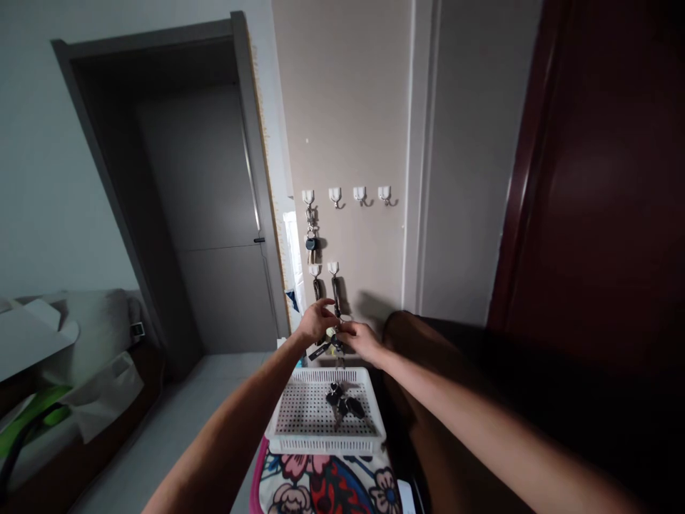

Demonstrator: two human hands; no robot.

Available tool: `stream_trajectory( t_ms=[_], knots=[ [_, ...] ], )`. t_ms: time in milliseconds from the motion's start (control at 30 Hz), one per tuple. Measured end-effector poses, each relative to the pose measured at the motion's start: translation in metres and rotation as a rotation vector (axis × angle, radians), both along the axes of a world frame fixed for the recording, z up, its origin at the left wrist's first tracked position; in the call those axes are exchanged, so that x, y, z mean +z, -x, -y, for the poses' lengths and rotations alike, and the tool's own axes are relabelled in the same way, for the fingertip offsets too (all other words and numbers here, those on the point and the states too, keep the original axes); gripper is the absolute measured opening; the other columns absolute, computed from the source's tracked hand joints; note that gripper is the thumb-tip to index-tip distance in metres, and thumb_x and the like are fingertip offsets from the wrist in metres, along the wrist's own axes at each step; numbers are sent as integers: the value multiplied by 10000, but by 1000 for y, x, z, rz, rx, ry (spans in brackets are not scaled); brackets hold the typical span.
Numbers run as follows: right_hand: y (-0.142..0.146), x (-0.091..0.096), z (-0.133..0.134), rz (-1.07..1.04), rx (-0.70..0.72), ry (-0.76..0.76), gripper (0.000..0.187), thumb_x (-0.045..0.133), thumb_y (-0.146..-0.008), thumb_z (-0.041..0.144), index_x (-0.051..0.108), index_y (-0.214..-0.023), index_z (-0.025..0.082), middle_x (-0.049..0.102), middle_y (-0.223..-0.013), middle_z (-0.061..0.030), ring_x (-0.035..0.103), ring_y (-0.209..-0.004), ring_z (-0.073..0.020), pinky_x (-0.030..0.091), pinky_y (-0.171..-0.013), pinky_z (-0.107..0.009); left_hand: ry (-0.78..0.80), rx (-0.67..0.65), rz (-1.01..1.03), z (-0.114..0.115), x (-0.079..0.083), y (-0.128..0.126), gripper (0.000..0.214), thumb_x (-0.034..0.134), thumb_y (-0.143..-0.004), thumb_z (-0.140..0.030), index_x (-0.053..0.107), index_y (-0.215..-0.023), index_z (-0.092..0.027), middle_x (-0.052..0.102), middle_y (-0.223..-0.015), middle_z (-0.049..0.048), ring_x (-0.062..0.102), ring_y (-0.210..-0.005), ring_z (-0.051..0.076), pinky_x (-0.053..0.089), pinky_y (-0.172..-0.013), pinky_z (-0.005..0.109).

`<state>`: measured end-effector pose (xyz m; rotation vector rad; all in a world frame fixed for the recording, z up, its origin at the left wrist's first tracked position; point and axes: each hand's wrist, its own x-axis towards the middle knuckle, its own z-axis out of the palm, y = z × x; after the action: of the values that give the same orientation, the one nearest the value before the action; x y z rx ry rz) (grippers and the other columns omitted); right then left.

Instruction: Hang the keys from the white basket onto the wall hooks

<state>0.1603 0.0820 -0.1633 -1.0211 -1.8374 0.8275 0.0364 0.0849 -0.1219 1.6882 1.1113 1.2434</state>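
In front of the wall, both hands are together at a bunch of keys below the second hook of the lower row. A dark strap hangs from that hook down to them. My left hand is closed, its fingers pinching at the top of the bunch. My right hand pinches it from the other side; fingers partly hide what they grip. A black tag with pale lettering dangles beneath my left hand. Below, a white perforated basket holds more keys with black heads.
White hooks run in a row higher on the wall; the leftmost carries a key bunch. Another strap hangs at lower left. Under the basket lies flowered cloth. A grey door and a sofa stand left.
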Motion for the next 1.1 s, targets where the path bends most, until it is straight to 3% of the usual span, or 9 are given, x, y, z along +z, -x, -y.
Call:
stream_trajectory(
  t_ms=[167,300,433,600,733,933,1100],
  knots=[
    [2,12,2,64,-155,-72,173,486,-570,293,528,-624,133,515,-568,4,451,-535,-95,327,-482,-196,-11,78,74,4,13,-10,363,563,-486,-65,467,-835,-103,478,-466,-49,420,-419,43,326,-438,169],
    [-1,25,3,88,-239,-118,181,463,-593,304,540,-608,141,528,-563,3,457,-537,-96,321,-477,-191,3,52,197,10,25,-16,365,559,-500,-71,445,-847,-93,459,-460,-57,400,-401,31,317,-422,161],
    [-7,35,0,-37,-201,-83,226,454,-612,319,568,-677,135,554,-609,-5,473,-572,-101,347,-503,-195,50,51,234,11,27,-14,335,532,-539,-90,454,-864,-105,491,-537,-36,445,-468,41,331,-455,164],
    [-7,44,3,-287,-75,38,268,463,-619,321,571,-775,132,563,-661,-18,479,-596,-101,380,-480,-196,152,31,134,13,15,-13,203,518,-543,-100,532,-746,-106,500,-544,-30,430,-469,39,310,-450,166],
    [-3,53,9,-394,-3,139,239,470,-626,279,572,-796,145,573,-720,-27,485,-605,-99,397,-455,-195,145,17,110,16,13,-19,145,498,-560,-98,564,-688,-106,502,-520,-33,412,-447,30,284,-431,156],
    [0,74,3,-382,12,86,252,467,-626,291,568,-796,136,586,-705,-25,494,-615,-95,397,-514,-202,85,90,173,11,31,-22,118,491,-580,-118,554,-679,-107,497,-505,-34,408,-426,28,304,-422,150],
    [-1,110,-11,-404,-29,17,229,469,-617,298,565,-750,138,576,-722,-16,482,-591,-77,379,-518,-186,-13,125,213,-4,57,-27,173,480,-591,-130,521,-758,-108,489,-526,-25,416,-415,33,322,-404,149]
  ],
)
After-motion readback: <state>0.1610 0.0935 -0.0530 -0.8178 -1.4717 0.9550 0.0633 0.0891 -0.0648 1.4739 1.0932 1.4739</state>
